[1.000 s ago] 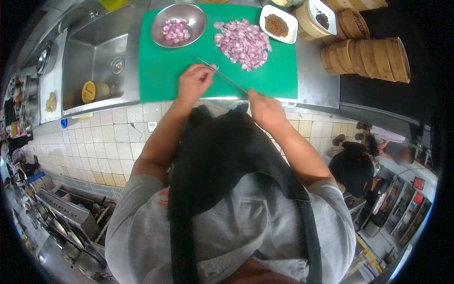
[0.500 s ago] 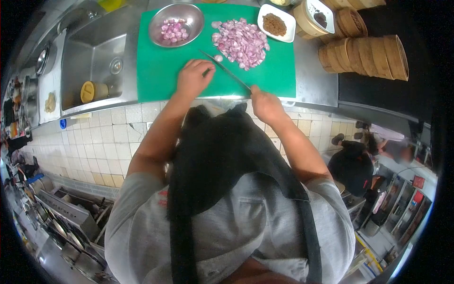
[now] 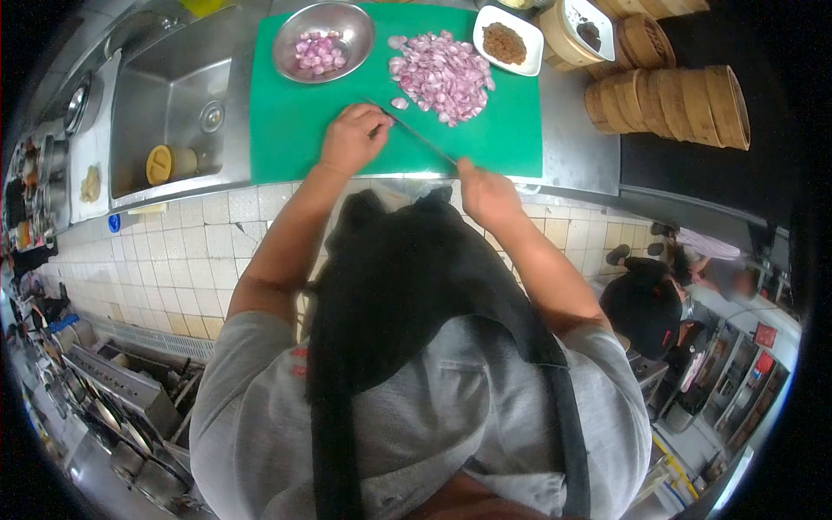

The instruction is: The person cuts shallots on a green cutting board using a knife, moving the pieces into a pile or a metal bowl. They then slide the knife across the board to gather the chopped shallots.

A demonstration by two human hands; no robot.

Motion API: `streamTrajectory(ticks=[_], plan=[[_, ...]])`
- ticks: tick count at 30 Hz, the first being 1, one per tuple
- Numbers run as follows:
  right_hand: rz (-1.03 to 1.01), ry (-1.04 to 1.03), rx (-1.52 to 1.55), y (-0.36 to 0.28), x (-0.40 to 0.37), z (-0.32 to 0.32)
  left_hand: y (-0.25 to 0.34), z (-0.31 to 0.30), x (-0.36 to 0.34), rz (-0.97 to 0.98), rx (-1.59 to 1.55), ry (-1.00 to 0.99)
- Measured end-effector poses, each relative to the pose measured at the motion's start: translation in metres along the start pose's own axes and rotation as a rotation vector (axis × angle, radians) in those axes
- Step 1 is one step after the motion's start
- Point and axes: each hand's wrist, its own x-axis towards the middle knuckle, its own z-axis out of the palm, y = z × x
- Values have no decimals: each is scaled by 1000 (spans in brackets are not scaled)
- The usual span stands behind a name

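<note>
My right hand (image 3: 488, 189) is wrapped round the handle of a knife (image 3: 420, 139). The blade slants up and left across the green cutting board (image 3: 295, 139), its far end beside the fingers of my left hand (image 3: 356, 139). Those fingers are curled on the board around a small shallot, mostly hidden, with a pinkish bit showing by the blade. A single shallot slice (image 3: 399, 103) lies just beyond the knife. Farther back is a heap of sliced shallots (image 3: 442, 76). A metal bowl (image 3: 354, 54) holding peeled shallots (image 3: 318, 55) stands at the board's back left.
A white dish (image 3: 530, 57) of brown contents sits at the board's back right corner. Stacked bamboo steamers (image 3: 667, 106) lie to the right. On the left is a steel sink (image 3: 169, 95) with a yellow-lidded container (image 3: 161, 165). Another person (image 3: 643, 303) is behind me at right.
The knife blade has shifted slightly left, closer to my left fingers. My left hand has tilted and curled a little more on the board.
</note>
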Motion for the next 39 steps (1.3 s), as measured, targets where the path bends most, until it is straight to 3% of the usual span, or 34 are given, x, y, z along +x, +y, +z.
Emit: streamTrajectory(ticks=[3, 24, 30, 33, 39], plan=[[-41, 100, 34, -4, -4, -7, -3, 3, -1, 51, 15, 22], [63, -25, 56, -19, 0, -1, 0, 7, -5, 40, 30, 100], [12, 89, 75, -30, -8, -12, -4, 6, -7, 42, 38, 66], [86, -28, 61, -20, -1, 4, -4, 8, -7, 56, 25, 105], [59, 22, 33, -28, -2, -7, -6, 7, -7, 50, 25, 68]])
